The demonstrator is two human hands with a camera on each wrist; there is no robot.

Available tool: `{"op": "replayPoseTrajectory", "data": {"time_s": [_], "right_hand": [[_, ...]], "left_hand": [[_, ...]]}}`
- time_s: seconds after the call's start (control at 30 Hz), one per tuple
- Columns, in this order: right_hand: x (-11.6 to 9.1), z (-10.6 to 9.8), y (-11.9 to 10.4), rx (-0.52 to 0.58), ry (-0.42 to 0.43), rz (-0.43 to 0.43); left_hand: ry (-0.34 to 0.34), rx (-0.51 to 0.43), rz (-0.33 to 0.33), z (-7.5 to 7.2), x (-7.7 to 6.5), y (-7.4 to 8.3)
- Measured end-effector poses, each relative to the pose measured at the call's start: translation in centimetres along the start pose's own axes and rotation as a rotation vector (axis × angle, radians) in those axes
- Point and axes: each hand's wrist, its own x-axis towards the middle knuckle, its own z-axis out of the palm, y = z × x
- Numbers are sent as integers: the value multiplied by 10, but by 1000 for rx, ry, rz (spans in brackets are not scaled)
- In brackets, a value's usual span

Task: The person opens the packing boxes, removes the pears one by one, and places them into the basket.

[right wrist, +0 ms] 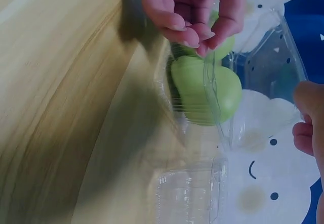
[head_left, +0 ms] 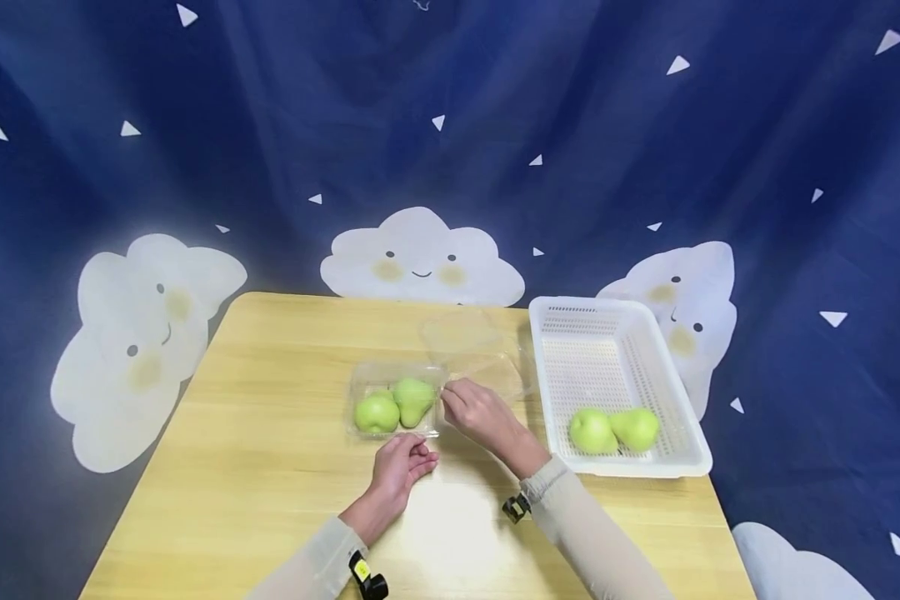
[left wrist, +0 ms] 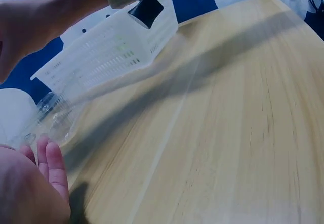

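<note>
A clear plastic clamshell box (head_left: 356, 390) holds two green pears (head_left: 414, 400) side by side on the table. Its raised clear lid (right wrist: 277, 62) stands at an angle in the right wrist view. My right hand (head_left: 482, 418) is at the box's right side and pinches the lid's edge between curled fingers. Just in front of the box, my left hand (head_left: 397, 475) lies with loosely bent fingers, their tips close to the front rim. Whether those tips touch the plastic is hard to see.
To the right stands a white perforated basket (head_left: 547, 392) with two more green pears (head_left: 615, 431) at its near end. Behind my right hand lie further clear plastic boxes (head_left: 487, 367), close to the basket. A blue cloud-printed curtain (head_left: 390, 150) hangs along the table's (head_left: 270, 467) far edge.
</note>
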Motion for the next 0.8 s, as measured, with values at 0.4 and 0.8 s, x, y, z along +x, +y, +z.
{"op": "replayPoseTrajectory", "data": {"time_s": [0.4, 0.8], "right_hand": [[6, 5, 5, 81, 54, 171], [15, 6, 14, 162, 96, 302]], "left_hand": [[-118, 76, -48, -14, -1, 5], [-198, 113, -51, -24, 1, 8]]}}
